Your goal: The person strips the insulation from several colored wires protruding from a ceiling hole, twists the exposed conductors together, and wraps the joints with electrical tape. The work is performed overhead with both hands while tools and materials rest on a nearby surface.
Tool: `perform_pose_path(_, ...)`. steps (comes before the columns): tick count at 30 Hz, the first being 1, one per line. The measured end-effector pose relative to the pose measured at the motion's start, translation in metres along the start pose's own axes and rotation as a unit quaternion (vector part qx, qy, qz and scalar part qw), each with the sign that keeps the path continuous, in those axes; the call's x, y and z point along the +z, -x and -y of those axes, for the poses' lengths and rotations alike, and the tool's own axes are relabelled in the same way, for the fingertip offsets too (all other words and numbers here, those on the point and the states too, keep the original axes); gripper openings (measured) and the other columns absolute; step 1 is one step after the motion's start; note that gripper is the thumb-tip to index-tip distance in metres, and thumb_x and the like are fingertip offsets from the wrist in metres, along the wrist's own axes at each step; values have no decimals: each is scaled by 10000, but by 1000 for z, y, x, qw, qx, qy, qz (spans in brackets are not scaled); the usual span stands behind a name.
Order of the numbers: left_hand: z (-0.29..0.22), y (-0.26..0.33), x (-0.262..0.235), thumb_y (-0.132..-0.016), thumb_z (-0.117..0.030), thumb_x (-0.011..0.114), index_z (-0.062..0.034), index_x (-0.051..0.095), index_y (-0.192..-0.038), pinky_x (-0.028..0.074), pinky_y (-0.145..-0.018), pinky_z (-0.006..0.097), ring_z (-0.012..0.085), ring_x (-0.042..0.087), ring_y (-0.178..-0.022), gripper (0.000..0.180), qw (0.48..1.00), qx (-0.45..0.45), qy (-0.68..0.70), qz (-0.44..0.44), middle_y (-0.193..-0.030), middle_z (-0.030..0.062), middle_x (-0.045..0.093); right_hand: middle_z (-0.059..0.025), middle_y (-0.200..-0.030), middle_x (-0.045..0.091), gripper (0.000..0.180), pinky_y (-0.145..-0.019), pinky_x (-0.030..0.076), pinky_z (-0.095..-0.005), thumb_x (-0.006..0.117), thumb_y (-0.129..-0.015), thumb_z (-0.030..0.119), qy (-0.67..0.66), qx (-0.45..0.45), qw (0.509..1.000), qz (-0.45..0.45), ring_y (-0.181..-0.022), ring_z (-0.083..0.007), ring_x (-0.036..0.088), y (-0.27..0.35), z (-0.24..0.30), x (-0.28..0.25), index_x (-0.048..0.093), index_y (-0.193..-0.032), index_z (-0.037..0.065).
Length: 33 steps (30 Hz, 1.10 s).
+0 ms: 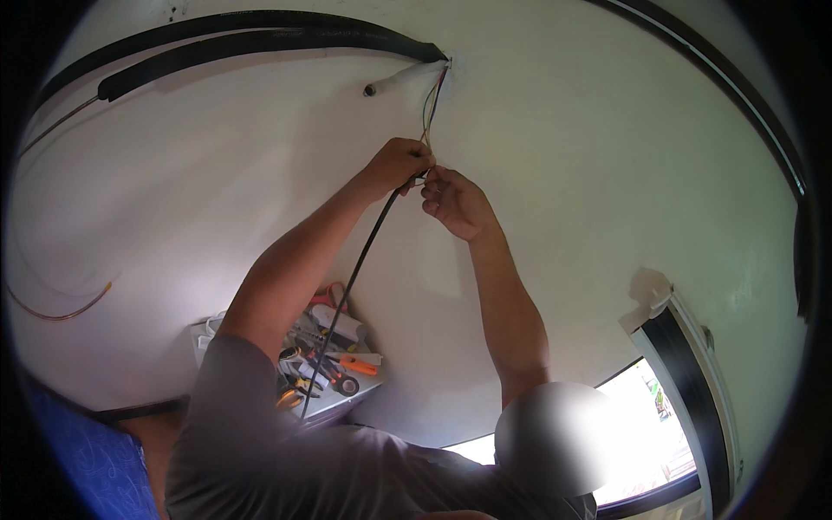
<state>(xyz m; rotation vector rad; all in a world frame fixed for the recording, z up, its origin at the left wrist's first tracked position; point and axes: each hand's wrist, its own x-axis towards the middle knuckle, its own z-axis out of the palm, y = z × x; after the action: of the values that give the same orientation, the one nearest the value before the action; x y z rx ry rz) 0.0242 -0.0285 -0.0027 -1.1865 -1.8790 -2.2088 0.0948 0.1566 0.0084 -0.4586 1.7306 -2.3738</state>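
Note:
My left hand is raised in front of the pale wall, its fingers closed around the upper end of a black cable. Close beside it, my right hand pinches at thin wires where they meet the cable; its other fingers are curled. The exact joint between wires and cable is hidden by the fingers. Several thin coloured wires run down from a hole in the wall to my hands. From my left hand the cable hangs down past a surface of tools and goes out of sight behind my grey shirt.
Two black foam-covered tubes curve left from the hole, above a short pale pipe. A bare copper tube end sits at far left. Below my left arm lie pliers, an orange-handled tool and a tape roll. A window stands lower right.

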Motion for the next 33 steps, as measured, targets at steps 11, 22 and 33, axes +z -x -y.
perform_pose_path(11,6,1,-2,-962,-160,677,6,710,-908,443,-402,286,123,557,-475,178,999,-6,-46,-17,-670,31,596,-37,-897,668,259,-764,549,-348,601,-1061,285,284,-22,954,-96,-875,-157,661,20,10,17,686,-1098,44)
perform_pose_path(22,2,3,7,-955,-141,661,21,701,-917,445,-396,296,130,558,-468,171,999,-17,-18,-31,-655,34,572,-22,-948,656,76,-803,536,-360,638,-1009,125,350,-142,918,-123,-894,-165,644,2,1,4,677,-1007,60)
perform_pose_path(33,2,0,8,-964,-130,649,11,679,-897,439,-382,292,132,561,-459,159,996,-30,-52,-61,-647,34,563,-113,-912,643,71,-761,560,-404,698,-918,25,739,-457,482,-111,-854,-282,650,-10,-9,7,661,-979,32)
